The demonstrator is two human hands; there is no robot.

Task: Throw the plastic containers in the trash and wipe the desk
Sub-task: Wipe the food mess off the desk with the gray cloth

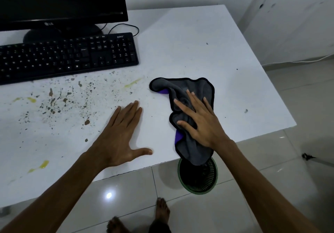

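A grey cloth with a black hem and purple underside lies crumpled on the white desk, one end hanging over the front edge. My right hand presses flat on it with fingers spread. My left hand rests flat on the bare desk to the left of the cloth, thumb out. Brown crumbs and yellow smears cover the desk's left part. A green mesh trash basket stands on the floor under the desk's front edge, below the cloth. No plastic containers are in view.
A black keyboard and a black monitor stand at the desk's back left, with a cable behind them. The floor is glossy tile; my bare feet show at the bottom. A white wall rises behind and right.
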